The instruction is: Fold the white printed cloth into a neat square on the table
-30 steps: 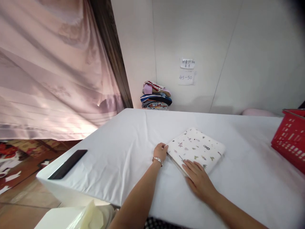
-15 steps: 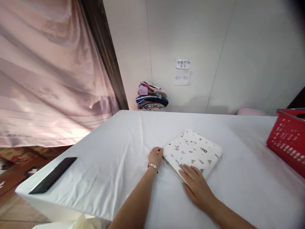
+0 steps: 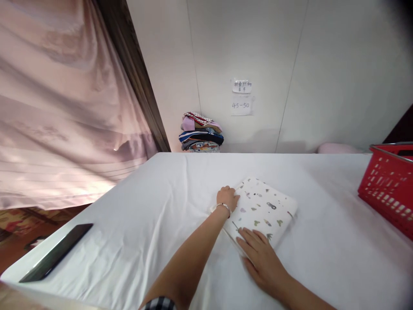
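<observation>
A folded white cloth (image 3: pixel 250 212) with a print of small leaves and insects lies on the white-covered table, turned cornerwise to me. My left hand (image 3: pixel 227 199), with a bracelet at the wrist, rests on its upper left edge, fingers slightly bent and lying on the fabric. A bit of the cloth's left corner sticks out beside that wrist. On the near edge, my right hand (image 3: pixel 262 257) lies flat with its fingers stretched over the print and the thumb by the border.
A black flat object (image 3: pixel 56 253) lies near the left edge of the table (image 3: pixel 155 202). A red plastic basket (image 3: pixel 389 185) stands at the right. Several folded fabrics (image 3: pixel 201 133) are stacked by the back wall, below paper notes (image 3: pixel 241 98). A pink curtain (image 3: pixel 64 99) hangs left.
My left hand has moved from the cloth's left corner up along its edge and onto it. My right hand stays on the near edge. The view has shifted slightly.
</observation>
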